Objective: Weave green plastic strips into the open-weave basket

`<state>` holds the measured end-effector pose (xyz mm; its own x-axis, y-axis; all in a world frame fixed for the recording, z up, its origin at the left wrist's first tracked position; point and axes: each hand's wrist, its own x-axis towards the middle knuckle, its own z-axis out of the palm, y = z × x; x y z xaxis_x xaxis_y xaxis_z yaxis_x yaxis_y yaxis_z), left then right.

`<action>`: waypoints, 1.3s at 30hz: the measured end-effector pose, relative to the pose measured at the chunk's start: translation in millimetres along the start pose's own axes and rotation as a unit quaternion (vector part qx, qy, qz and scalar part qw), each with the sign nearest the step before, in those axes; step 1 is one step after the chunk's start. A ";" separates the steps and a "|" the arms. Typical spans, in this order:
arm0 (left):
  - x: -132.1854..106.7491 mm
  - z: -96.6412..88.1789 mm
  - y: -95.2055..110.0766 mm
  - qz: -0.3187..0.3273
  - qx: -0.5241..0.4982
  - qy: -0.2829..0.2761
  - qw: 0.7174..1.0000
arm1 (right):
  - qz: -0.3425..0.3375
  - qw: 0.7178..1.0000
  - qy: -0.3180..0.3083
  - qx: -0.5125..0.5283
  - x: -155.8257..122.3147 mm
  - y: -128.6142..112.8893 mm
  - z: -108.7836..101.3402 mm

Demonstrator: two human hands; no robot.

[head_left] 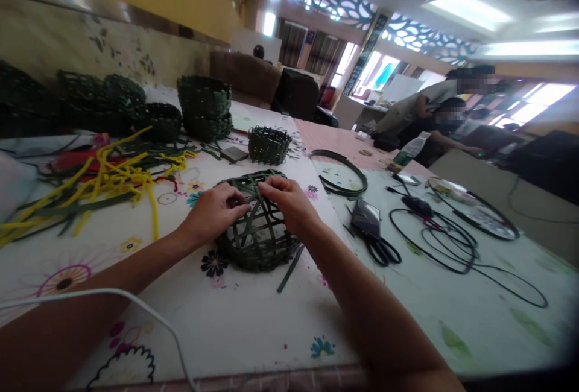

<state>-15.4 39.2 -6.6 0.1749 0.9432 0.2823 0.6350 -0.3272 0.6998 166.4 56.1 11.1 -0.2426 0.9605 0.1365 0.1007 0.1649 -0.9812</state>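
Observation:
A dark green woven basket (256, 235) lies upside down on the flowered tablecloth (235, 313), its open lattice bottom facing up. My left hand (215, 211) rests on its left side, fingers curled and pinching a green strip. My right hand (289, 199) sits on the top right, fingertips pressed together on a strip beside the left hand. A loose green strip (291, 269) trails off the basket's right edge onto the cloth.
Yellow and green strips (97, 184) lie in a heap at the left. Finished green baskets (203, 105) and a small basket (268, 144) stand behind. A coiled green strip (341, 175), scissors (377, 241), black rings and cables (446, 241) lie right. People sit at the far right.

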 end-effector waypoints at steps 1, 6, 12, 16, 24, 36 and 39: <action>-0.4 0.4 0.8 0.004 0.007 0.002 1.000 | -0.005 1.000 0.004 -0.003 0.8 0.4 -0.3; -1.4 2.2 3.0 0.031 0.042 0.009 0.999 | -0.024 0.999 0.011 -0.023 2.8 1.9 -1.7; -5.0 7.3 2.8 0.034 0.032 0.021 0.999 | -0.034 0.998 -0.037 -0.027 3.9 1.2 -3.1; -8.1 11.6 2.5 0.066 0.015 0.009 0.998 | -0.072 0.980 -0.053 -0.176 1.7 -7.4 -6.2; -7.5 12.8 6.6 0.001 0.037 -0.046 0.998 | -0.029 0.984 -0.075 -0.161 -0.3 -6.2 -10.6; -13.0 20.9 24.7 -0.081 0.076 -0.023 0.994 | -0.010 0.983 -0.130 -0.127 1.3 -11.7 -17.2; -12.3 22.3 19.9 -0.083 0.036 -0.018 0.996 | -0.028 0.974 -0.148 -0.170 -2.4 -16.7 -13.8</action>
<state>11.9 22.3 -10.8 0.0898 0.9857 0.1424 0.7093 -0.1636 0.6856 178.6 54.2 29.0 -0.5198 0.8493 0.0927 0.3815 0.3278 -0.8643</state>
